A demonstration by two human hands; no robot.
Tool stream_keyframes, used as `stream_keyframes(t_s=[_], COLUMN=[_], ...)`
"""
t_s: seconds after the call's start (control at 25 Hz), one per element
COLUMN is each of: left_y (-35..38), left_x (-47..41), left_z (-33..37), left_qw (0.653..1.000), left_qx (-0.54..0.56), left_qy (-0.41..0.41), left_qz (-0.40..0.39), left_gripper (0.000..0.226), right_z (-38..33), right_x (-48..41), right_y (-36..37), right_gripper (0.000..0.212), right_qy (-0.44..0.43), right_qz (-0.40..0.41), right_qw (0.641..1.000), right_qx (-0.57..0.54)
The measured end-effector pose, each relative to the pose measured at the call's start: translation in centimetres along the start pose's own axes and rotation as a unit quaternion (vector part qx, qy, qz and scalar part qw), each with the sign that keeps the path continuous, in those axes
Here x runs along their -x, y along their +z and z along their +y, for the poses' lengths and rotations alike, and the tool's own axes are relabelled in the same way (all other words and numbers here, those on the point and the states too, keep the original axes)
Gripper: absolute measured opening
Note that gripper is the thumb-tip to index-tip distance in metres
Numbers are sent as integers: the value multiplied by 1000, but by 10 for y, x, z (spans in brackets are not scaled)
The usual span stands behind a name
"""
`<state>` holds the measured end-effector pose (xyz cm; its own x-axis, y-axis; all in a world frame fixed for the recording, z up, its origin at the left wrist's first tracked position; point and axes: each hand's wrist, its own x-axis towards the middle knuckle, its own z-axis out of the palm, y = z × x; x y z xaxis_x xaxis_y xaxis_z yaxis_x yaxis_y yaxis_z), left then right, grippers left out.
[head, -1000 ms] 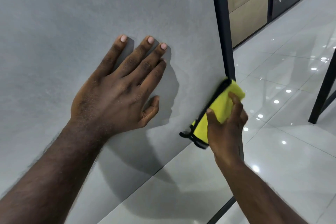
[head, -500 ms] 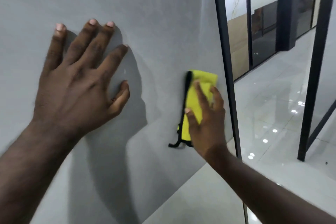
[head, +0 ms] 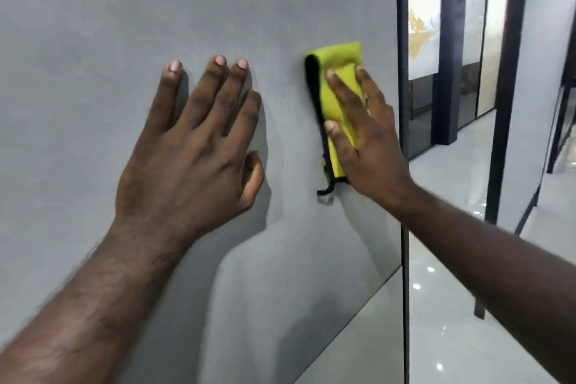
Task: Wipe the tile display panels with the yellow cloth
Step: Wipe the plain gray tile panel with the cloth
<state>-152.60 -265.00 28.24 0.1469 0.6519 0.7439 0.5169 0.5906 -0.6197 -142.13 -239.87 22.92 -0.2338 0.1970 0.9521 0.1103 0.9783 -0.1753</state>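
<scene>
A large matte grey tile panel [head: 93,25] stands upright and fills the left and middle of the head view. My left hand [head: 193,150] lies flat on it with fingers spread and straight. To its right, a folded yellow cloth [head: 338,62] with a black edge and a dangling black loop is pressed against the panel. My right hand [head: 364,140] presses the cloth flat with straight fingers, covering its lower half. The cloth sits near the panel's right edge.
A black metal frame post [head: 402,40] borders the panel on the right. Beyond it lie a glossy light tiled floor [head: 467,321], another black upright [head: 506,103] and more display panels [head: 424,28] further back.
My right hand has slid the cloth upward along the panel near its right edge. My left hand stays flat on the panel; the view has tilted up.
</scene>
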Motion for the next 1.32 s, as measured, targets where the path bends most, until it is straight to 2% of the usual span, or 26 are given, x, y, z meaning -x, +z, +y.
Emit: stream_keyframes(t_s=[0.12,0.16,0.2,0.24,0.32,0.36,0.44,0.52,0.56,0.64,0.72,0.76,0.88,0.96,1.0,1.08,1.16,1.2,1.24,1.32], left_y=[1,1,3,4,4,3,4,2,2,2,3,2,2,2,2,2,3,3,2,2], left_x=[-1,1,3,3,3,2,1,2,3,4,2,2,3,2,2,0,1,1,1,0], left_z=[-2,-2,-1,0,1,0,-1,0,0,0,1,2,3,4,4,3,5,5,5,4], left_qw=[1000,1000,1000,1000,1000,1000,1000,1000,1000,1000,1000,1000,1000,1000,1000,1000,999,999,999,999], left_qx=[9,10,11,11,15,18,19,13,12,8,2,0,-10,-10,-10,-14,-22,-27,-29,-27], left_qy=[2,2,2,1,1,3,0,-6,-7,-4,-1,-1,-11,-11,-9,-7,-7,-10,-13,-13], left_qz=[6,6,7,10,14,14,18,15,11,10,12,13,17,17,17,21,21,22,25,33], left_gripper=[70,71,71,71,70,69,68,69,69,69,69,68,67,67,67,68,69,69,69,68], right_z=[21,10,-10,-27,-46,-46,-16,9,6,-18,-33,-33,9,23,17,-6,-17,-15,-1,38], right_x=[6,27,49,60,29,0,-38,-20,5,39,4,-25,-64,-27,-4,11,-28,-52,-71,-78], right_y=[1,4,8,11,6,4,3,-1,0,2,-1,-2,5,16,21,23,12,8,7,9], right_gripper=[66,67,66,63,60,61,62,65,66,63,61,62,63,66,68,71,72,74,76,77], right_qy=[213,238,210,141,28,23,124,222,224,130,23,-3,68,130,124,55,-50,-70,-54,34], right_qz=[32,32,29,11,-1,15,39,39,23,-3,-20,-12,79,71,50,-12,-32,-24,-2,63], right_qw=[976,970,977,990,999,999,991,974,974,991,999,1000,994,987,988,990,990,991,993,990], right_qx=[-27,-24,-11,-9,-34,-18,-25,-28,-16,-20,-44,-27,-31,-58,-73,-130,-129,-110,-102,-118])
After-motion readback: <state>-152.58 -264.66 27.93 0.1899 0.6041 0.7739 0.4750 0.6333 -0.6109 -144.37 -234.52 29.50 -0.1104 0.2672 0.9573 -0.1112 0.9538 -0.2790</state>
